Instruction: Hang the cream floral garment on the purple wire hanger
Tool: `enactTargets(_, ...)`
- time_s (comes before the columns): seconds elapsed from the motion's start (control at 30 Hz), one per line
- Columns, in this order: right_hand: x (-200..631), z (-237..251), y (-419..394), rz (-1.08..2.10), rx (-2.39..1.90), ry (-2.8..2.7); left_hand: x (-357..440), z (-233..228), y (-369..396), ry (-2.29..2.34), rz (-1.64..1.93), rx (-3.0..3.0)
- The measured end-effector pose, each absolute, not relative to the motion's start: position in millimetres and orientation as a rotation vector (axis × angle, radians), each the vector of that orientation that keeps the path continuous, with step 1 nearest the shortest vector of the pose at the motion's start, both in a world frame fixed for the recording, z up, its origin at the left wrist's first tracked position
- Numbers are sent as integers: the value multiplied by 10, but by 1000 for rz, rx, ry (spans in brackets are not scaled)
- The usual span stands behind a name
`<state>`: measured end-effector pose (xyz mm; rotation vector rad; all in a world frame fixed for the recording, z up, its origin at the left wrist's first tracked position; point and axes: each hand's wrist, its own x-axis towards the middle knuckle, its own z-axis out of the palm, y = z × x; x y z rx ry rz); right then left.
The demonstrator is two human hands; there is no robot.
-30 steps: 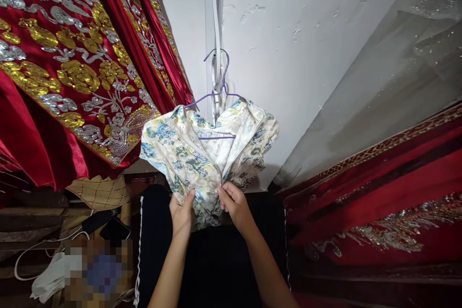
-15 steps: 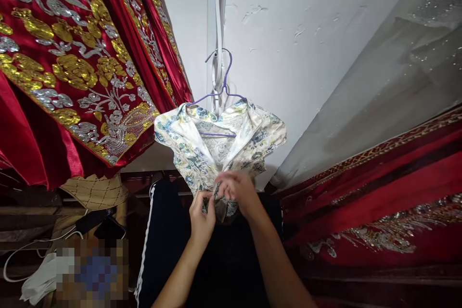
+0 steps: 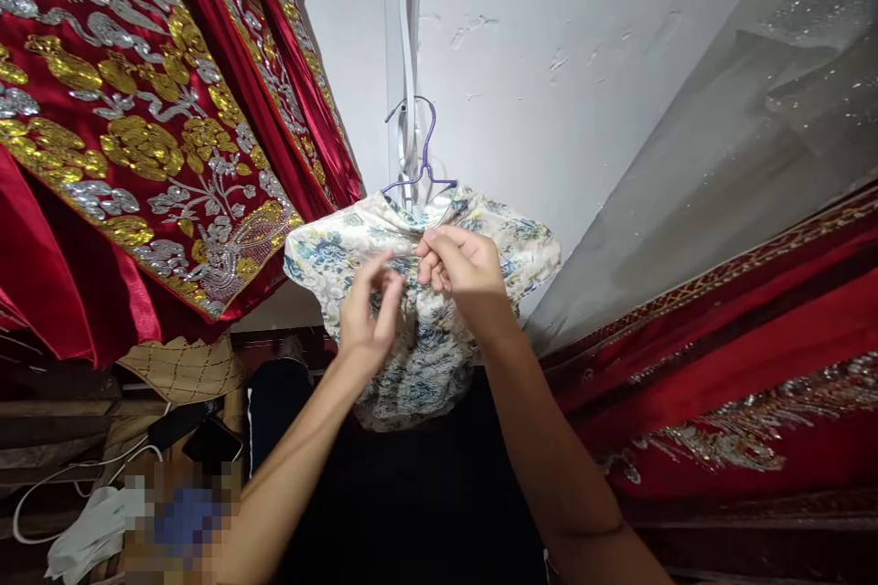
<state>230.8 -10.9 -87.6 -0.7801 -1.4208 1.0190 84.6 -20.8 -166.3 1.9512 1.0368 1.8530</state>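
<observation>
**Floral garment on wire hanger: both hands at the neckline**

The floral garment (image 3: 425, 329) hangs at centre frame on a thin purple wire hanger (image 3: 426, 160), whose hook catches a white strip (image 3: 410, 64) running down the wall (image 3: 549, 64). Fabric is cream, printed with blue-green and yellow flowers, with a slight satin sheen; short sleeves flare to either side, the body falls in soft folds.

Right hand (image 3: 463, 263) pinches the cloth at the neckline, thumb against fingers. Left hand (image 3: 367, 315) sits just beside it, fingers half curled against the front panel; whether it actually grips cloth, I cannot tell.

Risks, as judged: the hanger wire is slim and its hook hold looks shallow, so a downward tug at the collar could unseat it and drop the lot. Slippery cloth may slide off the hanger's shoulders. Wire tips could snag the weave.

Upper left of frame: red satin robe (image 3: 137, 137), heavy gold and silver floral embroidery, stiff and glittering. Right side: a sheer grey sequinned drape (image 3: 754, 128) over more red embroidered cloth (image 3: 741, 356). Lower left: quilted tan piece (image 3: 182, 366), white cable (image 3: 41, 498).
</observation>
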Motion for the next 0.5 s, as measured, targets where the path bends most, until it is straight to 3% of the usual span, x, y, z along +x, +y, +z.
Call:
enactTargets(0.1, 2298, -883, -95, 978, -781, -1449, 851, -1095, -3, 1022, 1874, 2220)
enactTargets(0.2, 2299, -976, 19, 911, -777, -1466, 899, -839, 64, 1022, 1850, 2450)
enactTargets(0.3, 2326, -1257, 147, 926, -861, -1476, 776, -819, 97, 1070, 2047, 2376)
enactTargets(0.43, 2393, -1739, 130, 1066, -1007, -1439, 106, -1006, 319, 1101, 2446, 1726)
enactTargets(0.5, 2404, -1950, 11, 1116, -995, -1403, -290, -1199, 459, 1092, 2340, 1575)
